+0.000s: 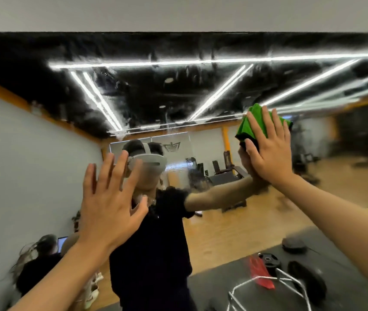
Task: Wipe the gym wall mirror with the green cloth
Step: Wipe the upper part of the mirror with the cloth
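Right hand flat, fingers straight, pressing cloth to mirror; left hand splayed, released.

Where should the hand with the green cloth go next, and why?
Probably slide the right hand, which presses the green cloth flat on the mirror, up and leftward. Smeary streaks show there, above and beside the cloth. The left hand is open and holds nothing.

Right hand, fingers straight, presses green cloth flat against mirror at 2 o'clock. Left hand, fingers spread, is raised at 8 o'clock.
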A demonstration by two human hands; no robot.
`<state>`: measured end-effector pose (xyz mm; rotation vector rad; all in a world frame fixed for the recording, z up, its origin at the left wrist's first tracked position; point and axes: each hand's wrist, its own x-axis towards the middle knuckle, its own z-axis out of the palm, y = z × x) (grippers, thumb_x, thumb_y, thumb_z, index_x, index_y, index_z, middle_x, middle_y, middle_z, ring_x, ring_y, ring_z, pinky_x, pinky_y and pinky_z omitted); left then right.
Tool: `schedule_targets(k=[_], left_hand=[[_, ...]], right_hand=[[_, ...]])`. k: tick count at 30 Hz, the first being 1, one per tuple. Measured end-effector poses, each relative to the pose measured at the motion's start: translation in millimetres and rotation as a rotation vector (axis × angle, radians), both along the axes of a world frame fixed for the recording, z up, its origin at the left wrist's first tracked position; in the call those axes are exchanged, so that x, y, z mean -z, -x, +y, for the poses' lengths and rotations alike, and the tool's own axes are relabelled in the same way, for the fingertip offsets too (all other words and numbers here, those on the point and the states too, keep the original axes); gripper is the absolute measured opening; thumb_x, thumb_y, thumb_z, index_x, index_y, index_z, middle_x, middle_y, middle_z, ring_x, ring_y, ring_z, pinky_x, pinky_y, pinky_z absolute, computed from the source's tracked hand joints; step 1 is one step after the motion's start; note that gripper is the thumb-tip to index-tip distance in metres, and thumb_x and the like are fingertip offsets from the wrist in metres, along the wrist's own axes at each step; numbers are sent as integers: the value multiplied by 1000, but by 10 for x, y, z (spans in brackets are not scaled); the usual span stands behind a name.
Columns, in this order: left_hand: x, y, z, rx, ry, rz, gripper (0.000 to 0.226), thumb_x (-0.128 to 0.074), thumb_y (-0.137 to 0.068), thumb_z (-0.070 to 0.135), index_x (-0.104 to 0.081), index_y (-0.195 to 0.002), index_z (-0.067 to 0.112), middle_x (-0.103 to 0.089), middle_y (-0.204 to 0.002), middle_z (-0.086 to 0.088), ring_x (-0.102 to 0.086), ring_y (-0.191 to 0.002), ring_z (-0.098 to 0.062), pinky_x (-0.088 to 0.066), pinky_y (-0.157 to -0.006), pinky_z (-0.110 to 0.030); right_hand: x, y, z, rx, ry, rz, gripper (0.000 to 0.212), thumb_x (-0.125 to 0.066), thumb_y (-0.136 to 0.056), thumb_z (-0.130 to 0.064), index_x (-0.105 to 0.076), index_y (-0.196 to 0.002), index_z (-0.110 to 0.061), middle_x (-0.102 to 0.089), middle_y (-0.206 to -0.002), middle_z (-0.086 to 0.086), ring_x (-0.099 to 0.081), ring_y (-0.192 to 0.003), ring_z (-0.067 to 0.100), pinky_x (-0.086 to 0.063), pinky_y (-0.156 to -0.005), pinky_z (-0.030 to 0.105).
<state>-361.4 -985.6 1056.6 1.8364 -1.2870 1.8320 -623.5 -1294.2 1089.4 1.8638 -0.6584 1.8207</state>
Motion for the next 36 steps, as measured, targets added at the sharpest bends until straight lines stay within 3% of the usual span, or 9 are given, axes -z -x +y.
schedule_targets(k=[5,15,21,24,28,32,34,36], left_hand=[[15,-69,-60,51,11,-29,85,-42,-94,58,-28,-167,17,-18,-175,-16,-17,-161,-41,-14,-128,-63],[41,-108,-84,68,36,-32,80,-39,-99,58,-31,-167,16,-19,-175,-16,-17,-161,-40,-14,-129,-62],[63,-115,-100,55,46,-52,80,-35,-101,62,-31,-167,16,-19,-175,-16,-18,-161,-41,-13,-129,-62],[48,-122,-87,49,44,-56,79,-35,-102,61,-31,-167,16,-18,-175,-15,-19,-161,-40,-14,-129,-62],[62,-112,-76,72,49,-49,77,-39,-101,56,-33,-166,16,-21,-175,-15,-22,-160,-40,-18,-127,-64],[68,-138,-64,79,55,-47,78,-39,-99,55,-33,-166,16,-23,-174,-17,-23,-160,-41,-22,-126,-65],[75,-123,-86,80,66,-43,79,-39,-98,55,-34,-166,16,-24,-174,-17,-23,-160,-41,-21,-126,-65],[64,-99,-108,85,69,-36,79,-40,-98,55,-34,-166,16,-23,-174,-16,-22,-160,-41,-19,-126,-65]], right_hand=[[-16,11,-6,13,-9,-13,65,-25,-107,-56,-26,-166,-27,-14,-175,9,-9,-162,33,-12,-127,61],[-8,0,18,6,-65,5,67,-20,-107,-60,-23,-167,-30,-12,-175,8,-5,-162,31,-4,-130,53],[-311,-468,502,-37,-297,-216,66,-17,-107,-52,-10,-168,-30,-1,-176,8,5,-162,30,0,-130,53],[-528,-884,977,-62,-168,-124,66,-20,-108,-53,-10,-168,-29,-1,-176,6,6,-162,29,2,-130,53],[-493,-1365,1510,-75,83,140,65,-23,-108,-53,-15,-168,-29,-4,-176,7,2,-162,30,-3,-130,55],[-532,-1134,1283,-42,348,423,63,-29,-109,-54,-21,-167,-31,-12,-175,7,-3,-162,30,-6,-129,56],[-574,-825,946,6,339,460,64,-27,-109,-57,-17,-167,-33,-8,-176,6,0,-162,29,-6,-129,57],[-608,-541,654,21,223,326,64,-24,-108,-58,-17,-167,-34,-9,-176,8,-3,-162,32,-9,-128,60]])
